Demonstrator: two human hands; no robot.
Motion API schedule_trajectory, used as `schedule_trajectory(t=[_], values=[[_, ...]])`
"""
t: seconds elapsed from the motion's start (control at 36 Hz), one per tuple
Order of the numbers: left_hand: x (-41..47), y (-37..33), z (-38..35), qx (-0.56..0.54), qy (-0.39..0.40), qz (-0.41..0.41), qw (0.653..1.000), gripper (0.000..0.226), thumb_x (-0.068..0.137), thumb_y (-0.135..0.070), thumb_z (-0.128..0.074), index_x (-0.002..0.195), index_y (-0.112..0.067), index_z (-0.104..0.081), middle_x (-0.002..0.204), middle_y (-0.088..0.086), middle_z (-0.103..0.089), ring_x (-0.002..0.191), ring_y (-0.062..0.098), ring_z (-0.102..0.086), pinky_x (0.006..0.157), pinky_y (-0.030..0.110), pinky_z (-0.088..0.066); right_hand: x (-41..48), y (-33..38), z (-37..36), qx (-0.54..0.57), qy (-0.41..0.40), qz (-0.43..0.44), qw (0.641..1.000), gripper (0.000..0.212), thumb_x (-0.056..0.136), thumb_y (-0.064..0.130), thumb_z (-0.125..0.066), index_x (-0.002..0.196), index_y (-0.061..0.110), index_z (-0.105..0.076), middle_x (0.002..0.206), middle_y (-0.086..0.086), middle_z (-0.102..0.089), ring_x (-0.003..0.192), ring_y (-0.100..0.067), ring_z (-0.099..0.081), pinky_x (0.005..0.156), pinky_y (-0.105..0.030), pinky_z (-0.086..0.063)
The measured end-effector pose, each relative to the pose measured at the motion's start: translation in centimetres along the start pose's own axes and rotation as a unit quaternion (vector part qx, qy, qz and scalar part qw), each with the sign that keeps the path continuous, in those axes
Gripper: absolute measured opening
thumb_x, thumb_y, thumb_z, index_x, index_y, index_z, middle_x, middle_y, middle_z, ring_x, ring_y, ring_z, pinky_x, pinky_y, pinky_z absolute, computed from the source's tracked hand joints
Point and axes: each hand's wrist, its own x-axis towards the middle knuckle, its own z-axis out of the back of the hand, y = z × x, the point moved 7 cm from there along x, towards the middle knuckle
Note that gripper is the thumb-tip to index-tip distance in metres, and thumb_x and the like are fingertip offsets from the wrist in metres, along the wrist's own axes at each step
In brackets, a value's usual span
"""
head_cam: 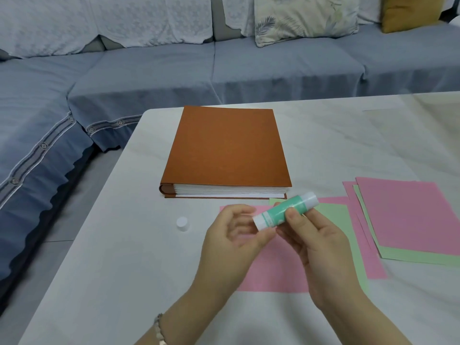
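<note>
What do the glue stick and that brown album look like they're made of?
The glue stick looks plastic: smooth white tube, teal label. The album cover looks like matte cloth or faux leather, finely grained, no shine; white page edges suggest card.

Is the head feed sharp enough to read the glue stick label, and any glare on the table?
Head view: glue stick label too soft to read; left hand fingers slightly blurred; glare whitens the table at far right; wide-angle lens bows the sofa edges.
</note>
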Motion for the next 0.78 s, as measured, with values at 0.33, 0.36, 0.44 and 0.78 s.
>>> schedule_trajectory(t=[0.33,0.36,0.44,0.78], values=[[0.2,-1.1,0.5,0.052,0.000,-0.113,0.992,0.013,0.079,-0.006,-0.069,0.084,-0.016,-0.062,0.086,-0.005,-0.067,0.085,0.006,-0.064,0.074,0.013,-0.048,-0.2,0.6,-0.3,-0.005,0.021,0.015,1.000,0.030,0.062,0.022,-0.065,0.090,0.013,-0.069,0.081,-0.001,-0.075,0.076,-0.010,-0.069,0.070,-0.018,-0.055],[-0.3,-2.0,0.3,0.140,0.004,-0.213,0.967,0.014,0.081,-0.010,-0.067,0.086,-0.020,-0.059,0.094,-0.009,-0.063,0.094,0.004,-0.059,0.081,0.011,-0.045,-0.2,0.4,-0.4,0.005,0.020,0.007,1.000,0.031,0.061,0.022,-0.064,0.090,0.011,-0.069,0.080,-0.001,-0.074,0.074,-0.010,-0.068,0.069,-0.017,-0.055],[-1.1,-1.5,-0.5,0.147,0.057,-0.208,0.965,0.034,0.080,-0.022,-0.069,0.107,-0.032,-0.051,0.108,-0.017,-0.055,0.104,0.004,-0.056,0.086,0.016,-0.047,-0.2,0.3,-0.5,0.009,0.023,0.005,1.000,0.034,0.061,0.022,-0.064,0.092,0.010,-0.069,0.081,-0.003,-0.074,0.073,-0.010,-0.067,0.070,-0.018,-0.056],[-0.2,0.9,-0.4,-0.118,0.039,0.094,0.988,0.009,0.085,-0.004,-0.061,0.093,-0.003,-0.064,0.072,0.006,-0.071,0.065,0.013,-0.068,0.061,0.019,-0.053,-0.3,1.1,-0.3,-0.066,0.016,0.069,0.995,0.019,0.074,0.006,-0.067,0.088,0.019,-0.069,0.081,0.004,-0.075,0.076,-0.008,-0.070,0.071,-0.016,-0.054]])
